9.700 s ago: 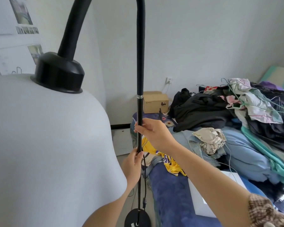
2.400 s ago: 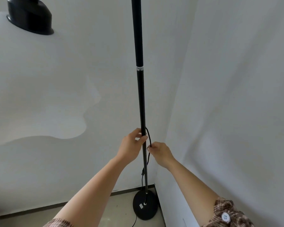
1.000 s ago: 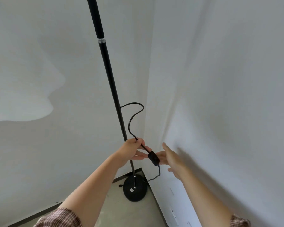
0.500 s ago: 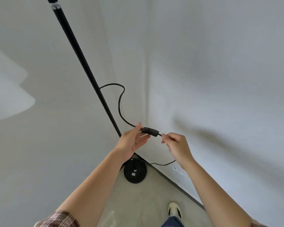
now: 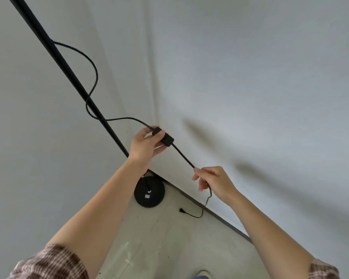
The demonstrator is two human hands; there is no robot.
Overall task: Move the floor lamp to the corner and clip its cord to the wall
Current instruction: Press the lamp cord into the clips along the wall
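The floor lamp's pole (image 5: pixel 69 69) runs out of view at the top left edge, so its shade is cut off, and the left forearm hides the stretch of pole just above the round base (image 5: pixel 149 192). The base stands on the floor (image 5: pixel 169 238) in the corner where the two walls meet. The cord (image 5: pixel 93 73) leaves the pole high up, loops around it and runs to the inline switch (image 5: pixel 163 136), which the left hand (image 5: pixel 145 146) holds between thumb and fingers. The right hand (image 5: pixel 214 183) pinches the cord lower down, fingers closed on it; its slack drops along the right wall's (image 5: pixel 250 97) baseboard, and the plug end (image 5: pixel 182 210) lies on the floor, too small to make out clearly. Compared with half a second ago, the hands are farther apart, the cord between them is stretched straight, and the plug end has come into view.
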